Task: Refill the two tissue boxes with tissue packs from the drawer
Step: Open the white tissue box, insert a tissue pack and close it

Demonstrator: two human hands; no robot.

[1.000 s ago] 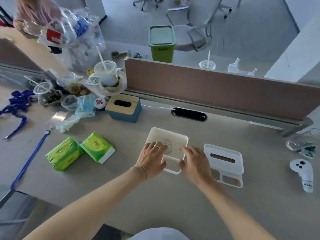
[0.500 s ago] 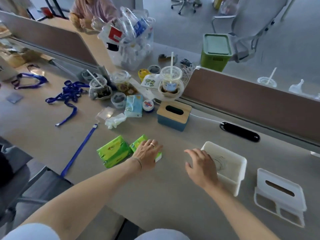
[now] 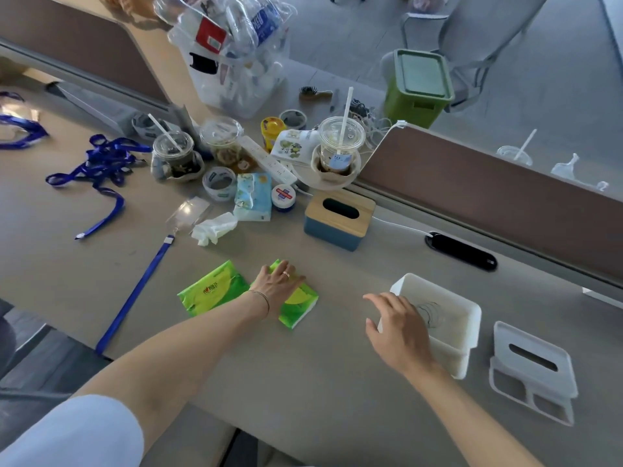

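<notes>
Left hand (image 3: 278, 286): lies on the nearer green tissue pack (image 3: 298, 306), fingers spread over its top, not visibly curled round it.
Right hand (image 3: 397, 332): relaxed, holds nothing, at the rim of the open white tissue box (image 3: 448, 318).
Second pack (image 3: 210, 288): just beside, on the bench (image 3: 320, 382).
Handling: probably light, soft, slick-wrapped (grip the long sides).
Lid (image 3: 534, 358): off, right of the box.

Tissue packs (image 3: 212, 289) green w/ yellow; open box (image 3: 438, 323) white; 2nd box (image 3: 338, 219) blue (wood-tone lid); lanyards (image 3: 101, 161) blue; worktop (image 3: 303, 382) beige.
</notes>
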